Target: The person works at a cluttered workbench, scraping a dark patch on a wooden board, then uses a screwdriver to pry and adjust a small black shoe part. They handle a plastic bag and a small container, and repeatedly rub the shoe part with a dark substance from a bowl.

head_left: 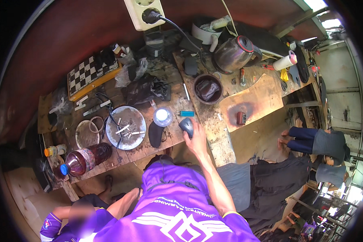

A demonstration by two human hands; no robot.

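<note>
My right hand (pixel 195 140) reaches over the table's near edge, its fingers closed on a dark, rounded, mouse-shaped object (pixel 186 127). Just beyond it lies a teal lighter (pixel 185 113). To the left stand a clear bottle with a white cap (pixel 162 115) and a black cloth-like pouch (pixel 155 135). My left forearm (pixel 124 203) bends in toward my purple shirt; the left hand itself is hidden there. Farther left, a round white-rimmed dish (pixel 143 129) holds ash and several cigarettes.
A large bottle of dark liquid (pixel 86 159) lies near the left edge. Behind are a chessboard (pixel 84 76), a dark bowl (pixel 208 99), an electric kettle (pixel 234 54) and a hanging power socket (pixel 144 12). Another person (pixel 52 226) sits close at lower left; others are at right.
</note>
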